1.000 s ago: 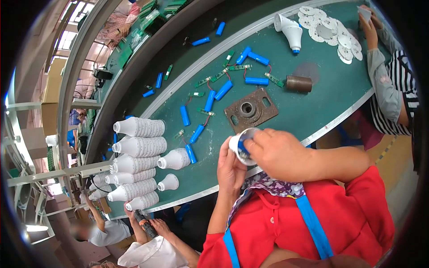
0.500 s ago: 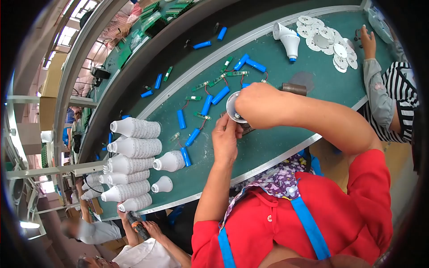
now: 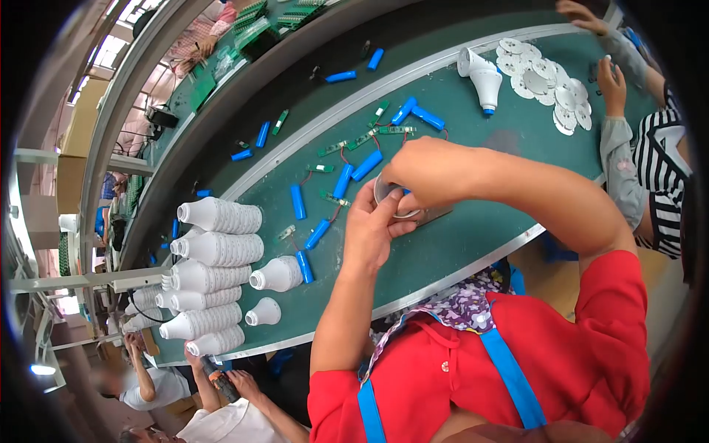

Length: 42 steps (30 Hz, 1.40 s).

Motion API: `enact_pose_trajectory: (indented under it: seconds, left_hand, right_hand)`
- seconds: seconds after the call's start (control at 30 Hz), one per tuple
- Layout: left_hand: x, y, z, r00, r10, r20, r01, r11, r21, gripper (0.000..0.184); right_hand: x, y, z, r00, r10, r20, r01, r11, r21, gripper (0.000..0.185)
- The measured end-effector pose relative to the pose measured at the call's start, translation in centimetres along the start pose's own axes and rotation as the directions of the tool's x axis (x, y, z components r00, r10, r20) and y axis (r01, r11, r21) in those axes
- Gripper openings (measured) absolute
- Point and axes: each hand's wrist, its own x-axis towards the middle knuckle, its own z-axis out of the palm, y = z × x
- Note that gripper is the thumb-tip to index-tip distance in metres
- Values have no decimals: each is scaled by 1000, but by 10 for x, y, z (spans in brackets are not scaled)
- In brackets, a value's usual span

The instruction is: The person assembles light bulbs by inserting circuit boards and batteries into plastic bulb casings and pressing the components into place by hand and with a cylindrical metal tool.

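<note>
My left hand (image 3: 371, 230) is closed round a white cup-shaped lamp housing (image 3: 399, 215), its opening facing up. Over that opening my right hand (image 3: 422, 176) bends down, fingers pinched at the inside of the cup. A bit of blue shows by these fingertips; whether they hold it is hidden. Beyond my hands lie several blue battery cells (image 3: 367, 165), wired in red to small green circuit boards (image 3: 332, 148).
Stacked white housings (image 3: 219, 215) stand at the left, near two loose ones (image 3: 264, 311). White round discs (image 3: 565, 96) lie in a pile at the far right, beside joined white housings (image 3: 485, 83). A co-worker's hand (image 3: 611, 85) is close to the discs.
My right hand has turned and drawn back slightly, and blue now shows at the cup's opening. The co-worker's other hand has come into view at the upper right. The view has shifted a little.
</note>
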Motion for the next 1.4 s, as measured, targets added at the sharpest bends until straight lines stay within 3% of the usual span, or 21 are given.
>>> enact_pose_trajectory:
  seconds: [0.03, 0.13, 0.17, 0.27, 0.4, 0.53, 0.63, 0.73, 0.83, 0.87, 0.93, 1.03, 1.4]
  left_hand:
    - [1, 0, 0, 1000, -1, -4, 1, 1000, 8, 42]
    - [0, 0, 2, 999, 3, -35, -2, 999, 32, 41]
    - [0, 1, 4, 998, 8, -54, -6, 999, 39, 41]
    - [-2, 0, 5, 997, 4, -80, -1, 999, 37, 41]
    - [0, 0, 5, 997, -1, -83, 4, 999, 34, 39]
    - [0, -2, 4, 997, 2, -74, 0, 1000, 24, 40]
    - [1, -2, 4, 998, 10, -68, -8, 1000, 26, 40]
    - [1, -3, 3, 997, 22, -73, -20, 999, 34, 39]
    - [1, -6, 4, 996, 37, -77, -35, 999, 23, 39]
    - [0, -6, 4, 996, 42, -80, -41, 999, 15, 39]
    - [-1, -7, 6, 993, 50, -103, -49, 999, 16, 39]
    - [0, -6, 6, 993, 36, -110, -37, 999, -8, 40]
    - [-1, -11, 7, 992, 67, -106, -65, 998, 14, 37]
  right_hand:
    - [-4, 5, 1, 996, -57, -70, 59, 998, 34, 26]
    - [-17, 17, -3, 930, 170, -325, -11, 899, 438, 27]
    - [-23, 29, 1, 906, 326, -271, -165, 860, 482, 32]
    - [-28, 44, 26, 915, 324, -240, -105, 766, 635, 35]
    - [-33, 43, 31, 933, 339, -123, -146, 666, 732, 37]
    - [-32, 43, 26, 950, 300, -90, -151, 691, 707, 35]
    - [-29, 43, 30, 958, 283, -41, -135, 574, 807, 37]
    - [-25, 37, 27, 967, 251, 37, -184, 592, 785, 41]
    - [-13, 36, 52, 984, 109, -141, 35, 658, 752, 45]
    - [-16, 36, 51, 988, 150, 44, -118, 530, 839, 45]
    - [-16, 19, 19, 899, 145, 413, -437, 239, 867, 46]
    - [-11, 19, 29, 908, 157, 388, -410, 150, 900, 45]
    - [-15, 8, 28, 902, 231, 366, -387, 53, 921, 38]
